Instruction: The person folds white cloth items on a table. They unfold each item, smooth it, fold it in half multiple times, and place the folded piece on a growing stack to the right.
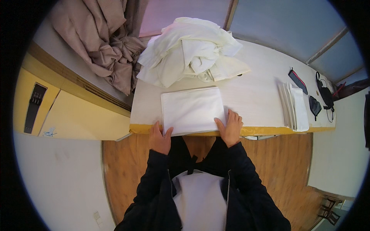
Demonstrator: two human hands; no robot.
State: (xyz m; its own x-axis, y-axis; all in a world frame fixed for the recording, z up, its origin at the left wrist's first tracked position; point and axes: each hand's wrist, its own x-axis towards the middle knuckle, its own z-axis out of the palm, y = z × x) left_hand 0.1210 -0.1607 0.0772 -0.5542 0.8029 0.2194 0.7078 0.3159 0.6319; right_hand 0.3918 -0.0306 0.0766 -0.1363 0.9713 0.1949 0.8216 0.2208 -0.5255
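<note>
A white cloth folded into a neat rectangle (192, 109) lies flat at the table's front edge, right before me. My left hand (161, 138) is at its near left corner, thumb over the cloth and fingers along the side. At the near right side, my right hand (230, 127) rests with the thumb on the cloth's edge and the fingers spread on the table. Neither hand is closed around the cloth. Behind the folded piece sits a large crumpled heap of white cloth (190, 55).
A stack of folded white cloths (293, 108) stands on the right of the white table (257, 95). Beyond it lie a dark pouch (297, 80), a black face mask (315, 106) and a black strapped item (325, 92). A brown curtain (98, 43) and yellow appliance (83, 112) flank the left.
</note>
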